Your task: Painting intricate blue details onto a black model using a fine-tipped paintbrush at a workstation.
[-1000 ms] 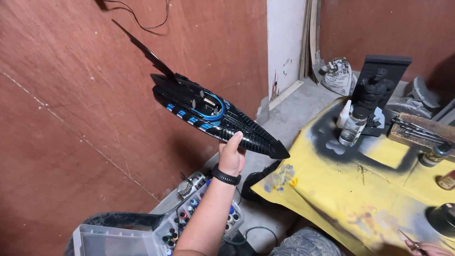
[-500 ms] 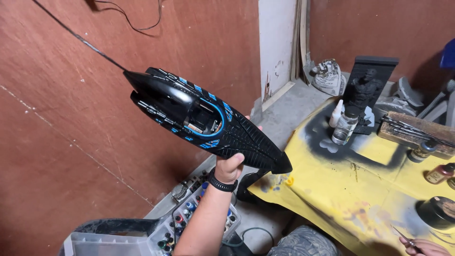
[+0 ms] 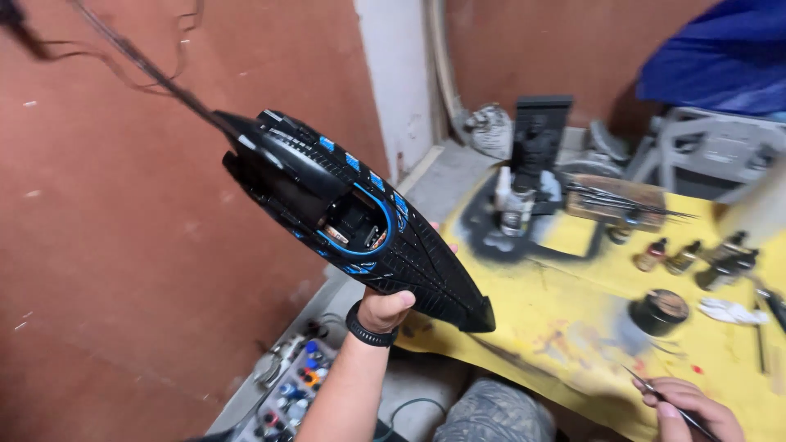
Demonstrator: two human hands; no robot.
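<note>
My left hand (image 3: 385, 309) grips from underneath a long black model boat hull (image 3: 352, 217) with blue trim and an open cockpit, held up in the air in front of a reddish wooden wall. A thin antenna wire (image 3: 139, 65) trails from its stern toward the upper left, and the pointed bow faces lower right. A black band is on that wrist. At the bottom right, my right hand (image 3: 688, 405) rests on the yellow table (image 3: 573, 327) and holds a thin brush (image 3: 647, 383).
On the yellow table stand small paint bottles (image 3: 692, 258), a round dark jar (image 3: 661, 311), a white spray bottle (image 3: 514, 205) and a wooden block of brushes (image 3: 618, 196). A tray of paint pots (image 3: 291, 393) lies on the floor at lower left. A blue cloth (image 3: 720, 57) hangs at upper right.
The boat hull has swung closer to the camera and rolled so its open cockpit faces me. My right hand with the brush has come more into view.
</note>
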